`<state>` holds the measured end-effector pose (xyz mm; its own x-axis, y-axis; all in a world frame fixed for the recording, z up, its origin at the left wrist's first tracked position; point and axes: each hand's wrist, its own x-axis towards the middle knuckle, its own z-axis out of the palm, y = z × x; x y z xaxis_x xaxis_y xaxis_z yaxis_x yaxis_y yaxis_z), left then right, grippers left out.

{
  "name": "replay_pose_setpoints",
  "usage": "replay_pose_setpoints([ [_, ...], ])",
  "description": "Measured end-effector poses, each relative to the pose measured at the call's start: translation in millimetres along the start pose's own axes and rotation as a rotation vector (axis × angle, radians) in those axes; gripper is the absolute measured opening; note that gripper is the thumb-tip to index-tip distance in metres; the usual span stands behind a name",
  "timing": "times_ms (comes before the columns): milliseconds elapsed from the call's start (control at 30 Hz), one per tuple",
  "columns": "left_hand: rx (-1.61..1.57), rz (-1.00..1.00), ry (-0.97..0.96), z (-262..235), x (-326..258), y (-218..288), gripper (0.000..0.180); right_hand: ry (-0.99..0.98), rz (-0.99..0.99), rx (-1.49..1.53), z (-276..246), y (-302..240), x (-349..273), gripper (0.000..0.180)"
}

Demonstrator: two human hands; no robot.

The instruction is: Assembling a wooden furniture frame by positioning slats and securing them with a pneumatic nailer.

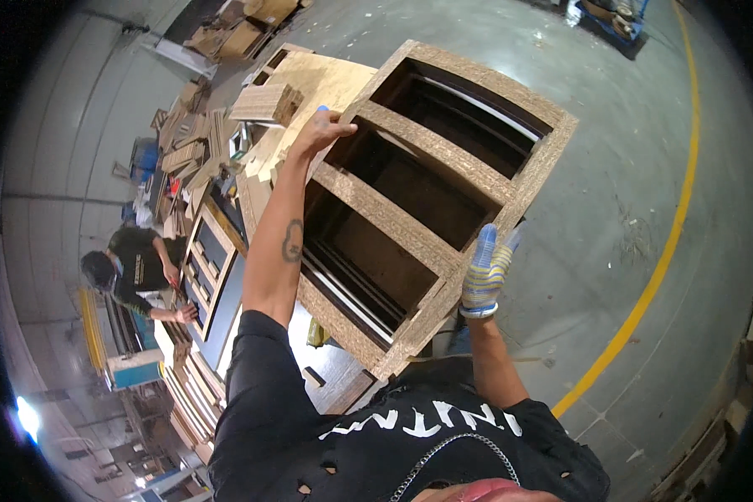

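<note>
A chipboard cabinet frame (464, 164) with three rectangular openings lies slanted in front of me. Dark recesses and pale metal strips show inside it. My left hand (320, 134), bare apart from something blue at one fingertip, is closed on the frame's far left edge; part of its fingers is hidden. On the near right edge rests my right hand (485, 280), in a striped knit glove with blue fingertips. Its fingers are stretched out along the frame's outer side.
Behind the frame lies a plywood sheet (330, 79) with a stack of boards (263, 102). To the left, another person (138, 259) handles a slatted wooden frame (217, 251). Wood offcuts (188, 151) are heaped beyond. A yellow line (676, 243) crosses the floor at right.
</note>
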<state>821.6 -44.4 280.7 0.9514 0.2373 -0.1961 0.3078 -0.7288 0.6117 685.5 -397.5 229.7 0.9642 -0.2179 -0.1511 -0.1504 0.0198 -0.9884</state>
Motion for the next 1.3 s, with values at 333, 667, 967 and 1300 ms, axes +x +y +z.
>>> replay_pose_setpoints([
  [333,0.001,-0.011,-0.099,-16,8,-28,0.030,-0.023,-0.054,-0.009,10,-4,-6,0.086],
  [667,-0.526,-0.231,-0.195,-28,19,-33,0.058,-0.081,-0.010,0.190,-1,7,-4,0.079],
  [967,-0.380,-0.301,-0.241,-3,26,1,0.102,0.023,-0.069,0.247,7,57,10,0.085],
  [1300,-0.295,-0.368,-0.235,8,41,2,0.107,-0.004,-0.136,0.314,-3,51,9,0.083],
])
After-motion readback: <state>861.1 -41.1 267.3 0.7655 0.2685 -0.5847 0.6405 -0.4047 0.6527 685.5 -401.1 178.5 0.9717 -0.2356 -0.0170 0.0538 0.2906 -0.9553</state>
